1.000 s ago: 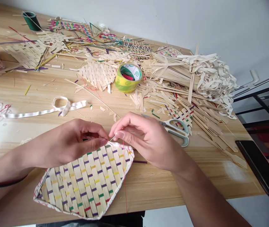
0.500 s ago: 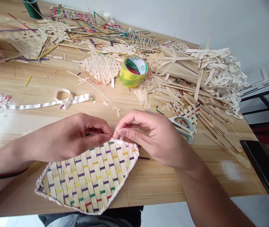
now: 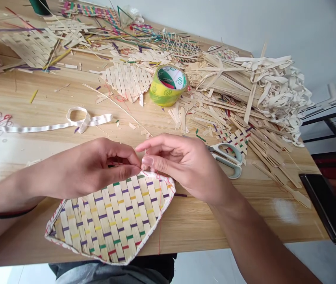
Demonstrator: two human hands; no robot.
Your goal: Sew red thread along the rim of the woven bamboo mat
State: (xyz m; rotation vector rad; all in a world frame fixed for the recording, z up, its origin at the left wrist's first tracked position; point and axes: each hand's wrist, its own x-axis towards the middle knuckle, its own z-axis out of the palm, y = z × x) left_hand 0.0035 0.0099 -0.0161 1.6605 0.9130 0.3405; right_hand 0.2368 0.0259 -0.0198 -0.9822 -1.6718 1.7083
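A woven bamboo-strip mat (image 3: 111,221) with purple, yellow, green and red strips lies tilted at the table's front edge, bound in white fabric tape (image 3: 148,238) with red stitches. My left hand (image 3: 97,167) pinches its top edge between thumb and fingers. Just right of it, my right hand (image 3: 182,165) holds a thin needle (image 3: 144,154) upright at the tape, between thumb and fingers. The needle's lower end is hard to make out. Red thread (image 3: 160,228) runs from the top right border and hangs down over the mat's right side.
Scissors (image 3: 228,157) lie right of my right hand, beside a small woven scrap (image 3: 235,138). Beyond stand a yellow tape roll (image 3: 166,88) and a pale woven piece (image 3: 128,81). Loose strips (image 3: 209,114), a white tape bundle (image 3: 286,90), a white ribbon (image 3: 43,128) and a black phone (image 3: 329,211) lie around.
My right hand's index finger has lifted and the needle now stands more upright at the mat's edge. My left hand keeps its pinch. The view has shifted slightly.
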